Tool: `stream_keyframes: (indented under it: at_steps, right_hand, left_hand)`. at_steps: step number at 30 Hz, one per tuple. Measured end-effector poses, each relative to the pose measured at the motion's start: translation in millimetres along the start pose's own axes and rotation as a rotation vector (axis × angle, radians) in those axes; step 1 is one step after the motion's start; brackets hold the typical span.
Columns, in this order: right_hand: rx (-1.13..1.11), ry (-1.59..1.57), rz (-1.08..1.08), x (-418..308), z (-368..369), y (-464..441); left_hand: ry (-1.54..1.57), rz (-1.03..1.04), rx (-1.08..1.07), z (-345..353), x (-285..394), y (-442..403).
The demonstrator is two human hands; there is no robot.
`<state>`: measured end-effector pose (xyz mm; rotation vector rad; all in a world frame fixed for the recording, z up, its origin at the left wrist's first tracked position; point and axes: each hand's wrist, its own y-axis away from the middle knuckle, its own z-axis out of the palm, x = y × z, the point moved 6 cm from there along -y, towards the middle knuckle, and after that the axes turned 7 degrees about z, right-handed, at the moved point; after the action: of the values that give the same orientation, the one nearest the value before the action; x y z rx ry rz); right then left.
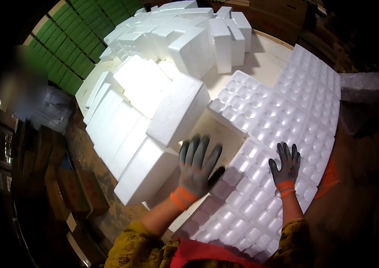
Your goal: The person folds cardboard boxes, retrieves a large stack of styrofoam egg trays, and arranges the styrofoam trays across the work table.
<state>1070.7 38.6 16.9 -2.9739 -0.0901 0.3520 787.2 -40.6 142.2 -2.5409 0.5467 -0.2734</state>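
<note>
My left hand [195,167], in a grey glove with an orange cuff, is held with its fingers apart and nothing in it. It is beside a white foam block [176,109] that sits tilted among other blocks; whether they touch I cannot tell. My right hand [287,164], gloved the same way, has its fingers spread over the white foam trays [308,89] with rounded hollows. It appears to lie flat on them. One such tray [241,100] sits farther in. A row of white foam blocks [124,136] leans together at the left.
A large heap of white foam blocks [189,47] stands at the back of the pale tabletop [270,49]. Green stacked boxes [71,38] rise behind it at the left. Brown cartons [80,192] stand on the floor to the left. Plastic-wrapped bundles [368,87] lie at the right.
</note>
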Motion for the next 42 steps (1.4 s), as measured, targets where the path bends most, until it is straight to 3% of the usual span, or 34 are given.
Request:
stream_keyframes:
  at_steps: [2,5,8,11,15,17,18,25,29,31,33,37,42]
  right_hand:
    - [-0.016,-0.004,0.002,-4,-3,-2]
    - [0.0,0.003,-0.012,-5,-3,-1]
    - [-0.004,0.011,-0.016,-9,-3,3]
    - [0.006,0.052,-0.025,-6,0,-1]
    - [0.011,0.06,-0.029,-6,1,0]
    - [0.001,0.069,-0.019,-6,1,1]
    - [-0.004,0.068,-0.013,-7,0,1]
    - [-0.019,0.033,0.007,-6,1,0]
    - [-0.02,0.016,0.005,-2,2,-1]
    - [-0.044,0.043,0.034,-1,2,-1]
    - [-0.013,0.023,0.024,-1,1,-2]
    - [-0.006,0.026,0.028,-1,2,1]
    - [-0.008,0.007,0.034,-3,-3,-1]
  left_hand:
    - [-0.253,-0.137,-0.026,-33,9,79]
    - [-0.491,-0.429,-0.113,-69,-33,136]
    - [-0.551,-0.48,-0.221,-72,-103,152]
    - [-0.548,-0.366,-0.147,-54,-177,127]
    - [-0.58,-0.392,-0.141,-29,-294,80]
    - [-0.674,-0.51,-0.241,-27,-321,52]
    - [-0.711,-0.542,-0.156,-35,-304,32]
    - [0.803,-0.875,0.066,5,-238,-48]
    - [1.053,-0.758,-0.232,-14,-193,-32]
    - [0.52,-0.174,-0.193,-64,-151,-6]
    - [0.382,-0.194,-0.253,-77,-128,46]
    - [0.11,0.214,-0.34,-34,-94,127]
    - [0.256,0.189,-0.284,45,-91,117]
